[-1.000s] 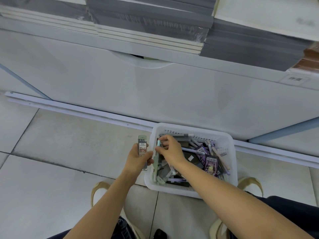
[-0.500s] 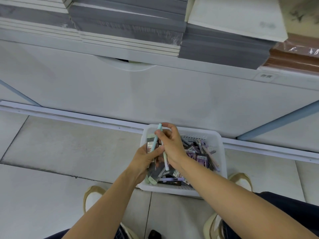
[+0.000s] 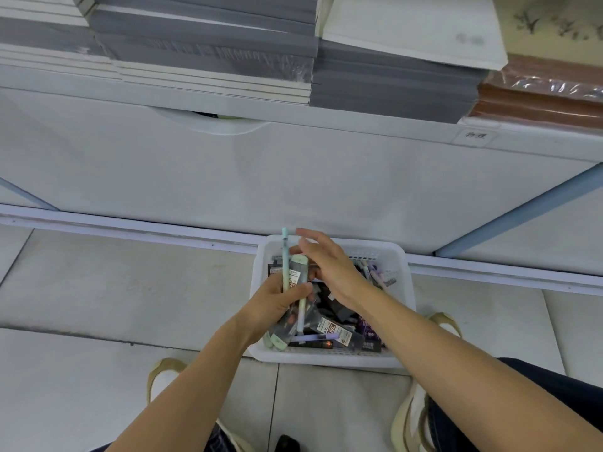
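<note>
A: Well, from the head view, where's the pen (image 3: 285, 252)?

B: In the left hand (image 3: 277, 305), gripped together with slim packs (image 3: 298, 272) over the white basket (image 3: 406, 288). The right hand (image 3: 329, 269) hovers beside it, fingers loose, holding nothing.

A: Handling?

B: Light, stiff, probably slippery plastic, so pinch mid-barrel. Its long axis runs away from the person, far end clear of the fist.
</note>
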### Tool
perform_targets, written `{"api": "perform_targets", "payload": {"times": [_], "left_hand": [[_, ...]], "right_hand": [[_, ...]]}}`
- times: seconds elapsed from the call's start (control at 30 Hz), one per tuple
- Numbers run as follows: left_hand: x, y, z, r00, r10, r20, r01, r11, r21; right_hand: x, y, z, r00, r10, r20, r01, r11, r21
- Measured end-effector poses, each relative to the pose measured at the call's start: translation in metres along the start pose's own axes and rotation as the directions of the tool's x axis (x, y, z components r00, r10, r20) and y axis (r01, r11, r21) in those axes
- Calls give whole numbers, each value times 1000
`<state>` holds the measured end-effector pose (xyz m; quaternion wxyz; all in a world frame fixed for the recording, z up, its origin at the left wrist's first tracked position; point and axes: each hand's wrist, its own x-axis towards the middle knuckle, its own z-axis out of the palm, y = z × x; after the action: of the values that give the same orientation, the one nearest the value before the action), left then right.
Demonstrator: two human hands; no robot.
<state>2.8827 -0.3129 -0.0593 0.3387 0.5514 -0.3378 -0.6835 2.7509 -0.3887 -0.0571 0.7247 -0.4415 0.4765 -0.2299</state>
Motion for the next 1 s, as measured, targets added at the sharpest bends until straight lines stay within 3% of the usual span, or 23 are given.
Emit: {"api": "perform_targets", "payload": {"times": [0.07, 0.13, 0.2, 0.27, 0.33, 0.4, 0.5, 0.57, 0.63, 0.73, 0.8, 0.9, 1.0], "left_hand": [[0, -4, 0, 1000, 2, -4, -2, 998, 56], [-1, -8, -4, 999, -10, -30, 13, 997, 77], [-3, -12, -10, 998, -24, -66, 29, 997, 68], [-5, -16, -16, 995, -29, -95, 36, 996, 77], [-6, -20, -19, 992, -38, -118, 48, 995, 83], [-5, -23, -20, 991, -43, -129, 55, 995, 87], [-6, -25, -20, 988, -48, -146, 63, 993, 99], [-7, -24, -21, 984, -42, -173, 58, 994, 87], [-9, -22, -22, 975, -30, -221, 45, 997, 66], [-11, -10, -19, 953, 36, -301, -11, 997, 82], [-16, 8, -12, 950, 86, -300, -64, 995, 82], [-26, 42, -1, 952, 172, -255, -162, 985, 58], [-42, 82, 6, 939, 267, -217, -249, 962, 110]], "right_hand": [[4, 1, -3, 1000, 1, 20, 2, 986, -165], [9, 1, -15, 995, -57, -84, 29, 953, -301], [12, 8, -38, 972, -136, -191, 7, 829, -559], [9, 22, -56, 984, -91, -155, -61, 641, -765], [4, 39, -61, 996, -15, -86, -68, 493, -868], [3, 52, -58, 998, -46, -49, -27, 383, -923], [4, 55, -55, 993, -107, -42, -5, 328, -944], [4, 51, -59, 997, -70, -25, 2, 365, -931], [2, 37, -64, 1000, -22, 14, 24, 519, -855], [-6, 3, -62, 995, 10, 103, 50, 825, -563], [-13, -21, -53, 987, -30, 157, 76, 951, -300], [-21, -56, -34, 970, -127, 207, 146, 986, -81], [-34, -90, -19, 946, -257, 200, 284, 951, -122]]}}
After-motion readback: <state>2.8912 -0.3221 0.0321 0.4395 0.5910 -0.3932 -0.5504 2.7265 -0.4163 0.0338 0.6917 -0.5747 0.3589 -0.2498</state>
